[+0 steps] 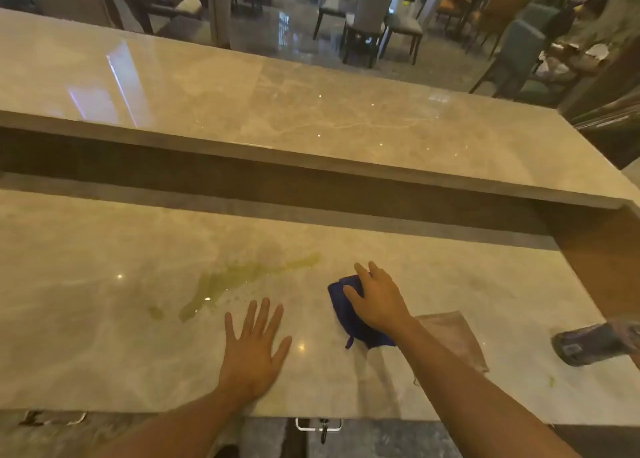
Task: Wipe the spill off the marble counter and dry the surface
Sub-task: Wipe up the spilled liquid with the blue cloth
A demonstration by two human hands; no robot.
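Note:
A yellow-green spill (235, 281) spreads in a streak across the lower marble counter (104, 319), left of centre. My left hand (254, 343) lies flat on the counter with fingers spread, just below and right of the spill, holding nothing. My right hand (375, 300) presses down on a blue cloth (349, 314) that lies on the counter to the right of the spill, apart from it. A beige cloth (453, 336) lies flat beside my right forearm.
A raised marble bar top (311, 118) runs behind the lower counter, with a dark recess between them. A dark can (595, 343) lies on its side at the right edge. A small green drop (551, 381) sits near it. Chairs stand beyond the bar.

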